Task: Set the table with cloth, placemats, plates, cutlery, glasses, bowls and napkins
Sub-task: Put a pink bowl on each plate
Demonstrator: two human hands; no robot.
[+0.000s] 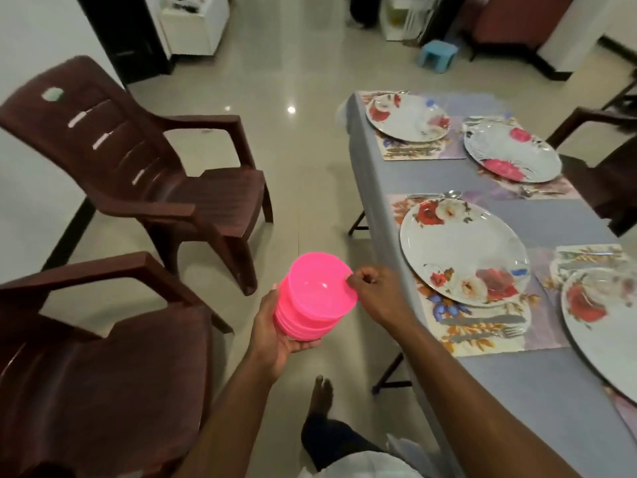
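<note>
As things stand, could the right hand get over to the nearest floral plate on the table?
Probably yes. The right hand pinches the top pink bowl's rim just left of the table edge, and nothing stands between it and the nearest plate.

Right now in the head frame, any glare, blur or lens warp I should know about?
Head view: a glare spot on the floor tiles; wide-angle warp bends the table edge and the chairs; far plates look soft and smeared; the pink bowls are oversaturated, so the stacked rims blend together; both hands look reasonably sharp.
</note>
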